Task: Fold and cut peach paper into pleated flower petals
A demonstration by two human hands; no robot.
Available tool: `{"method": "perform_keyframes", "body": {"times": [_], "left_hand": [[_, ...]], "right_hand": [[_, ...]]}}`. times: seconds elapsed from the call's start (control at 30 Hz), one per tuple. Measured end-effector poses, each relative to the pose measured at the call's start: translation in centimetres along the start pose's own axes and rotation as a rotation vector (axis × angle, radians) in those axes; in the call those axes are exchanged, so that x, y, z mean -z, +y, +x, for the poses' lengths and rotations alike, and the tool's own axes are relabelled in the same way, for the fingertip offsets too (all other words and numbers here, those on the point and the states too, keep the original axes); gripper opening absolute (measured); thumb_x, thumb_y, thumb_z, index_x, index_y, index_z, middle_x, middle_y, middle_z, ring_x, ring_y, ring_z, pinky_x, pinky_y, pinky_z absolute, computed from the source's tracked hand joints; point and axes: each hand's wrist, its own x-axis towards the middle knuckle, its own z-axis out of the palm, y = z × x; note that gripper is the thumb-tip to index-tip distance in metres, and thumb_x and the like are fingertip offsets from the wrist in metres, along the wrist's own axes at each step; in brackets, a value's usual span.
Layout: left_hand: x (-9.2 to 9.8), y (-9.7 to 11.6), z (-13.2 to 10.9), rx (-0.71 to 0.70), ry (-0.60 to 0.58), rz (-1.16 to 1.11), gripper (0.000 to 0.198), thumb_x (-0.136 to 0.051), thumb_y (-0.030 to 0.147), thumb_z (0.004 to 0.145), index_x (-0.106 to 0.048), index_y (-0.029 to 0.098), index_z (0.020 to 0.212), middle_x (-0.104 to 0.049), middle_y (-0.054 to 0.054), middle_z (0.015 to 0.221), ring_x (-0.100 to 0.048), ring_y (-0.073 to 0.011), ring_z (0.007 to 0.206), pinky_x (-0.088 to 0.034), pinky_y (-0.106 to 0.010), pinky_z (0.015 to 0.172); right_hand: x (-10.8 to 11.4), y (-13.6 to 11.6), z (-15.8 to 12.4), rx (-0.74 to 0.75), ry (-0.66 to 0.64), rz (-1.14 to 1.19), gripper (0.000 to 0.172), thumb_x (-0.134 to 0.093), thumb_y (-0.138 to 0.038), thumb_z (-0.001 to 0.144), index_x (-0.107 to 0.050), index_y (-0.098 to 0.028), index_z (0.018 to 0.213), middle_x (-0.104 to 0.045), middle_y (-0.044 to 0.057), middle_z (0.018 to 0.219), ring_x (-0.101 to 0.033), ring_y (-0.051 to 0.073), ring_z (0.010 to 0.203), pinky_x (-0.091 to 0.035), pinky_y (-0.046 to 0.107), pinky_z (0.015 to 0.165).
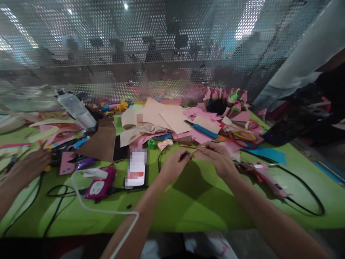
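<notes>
My left hand [175,163] and my right hand [219,158] meet above the green table [188,205], both pinched on a thin tan stick [196,149] with a small piece of paper on it. The fingers of both hands are closed around it. A pink glue gun [265,176] with a black cord lies just right of my right hand. A phone [136,168] lies flat to the left of my left hand.
Pink and beige paper sheets [172,120], a blue craft knife [205,130], scissors [244,138] and a pot of paper flowers [218,100] crowd the back. A magenta device [99,185] with cables sits left. Another person's hand [28,167] rests at far left; a perforated screen stands behind.
</notes>
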Motion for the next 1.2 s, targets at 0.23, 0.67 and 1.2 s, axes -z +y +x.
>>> {"method": "perform_keyframes", "body": {"times": [0.23,0.67,1.2], "left_hand": [[0.2,0.0,-0.3,0.048,0.018,-0.079,0.022,-0.050,0.028,0.089,-0.056,0.020,0.070,-0.054,0.003,0.062,-0.050,-0.0144,0.064,-0.035,-0.025,0.061],[0.3,-0.2,-0.2,0.073,0.056,0.003,0.026,-0.043,0.033,0.095,-0.051,0.021,0.074,-0.059,0.002,0.070,-0.055,-0.0151,0.069,-0.038,-0.026,0.065],[-3.4,-2.0,0.0,0.188,0.084,0.018,0.012,-0.053,0.026,0.089,-0.064,0.021,0.087,-0.066,-0.005,0.083,-0.061,-0.0236,0.086,-0.048,-0.036,0.080]], "right_hand": [[1.0,-0.2,1.0,0.093,0.175,0.056,0.020,-0.076,-0.038,0.062,-0.065,-0.023,0.067,-0.062,-0.002,0.065,-0.054,0.014,0.061,-0.042,0.028,0.060],[0.7,0.3,0.8,0.010,-0.170,-0.229,0.037,-0.079,-0.052,0.062,-0.064,-0.019,0.071,-0.061,-0.001,0.065,-0.052,0.014,0.061,-0.041,0.028,0.060],[0.3,-1.1,0.1,0.430,-0.051,-0.574,0.020,-0.064,-0.041,0.083,-0.068,-0.024,0.093,-0.070,0.006,0.090,-0.064,0.023,0.085,-0.050,0.037,0.077]]}}
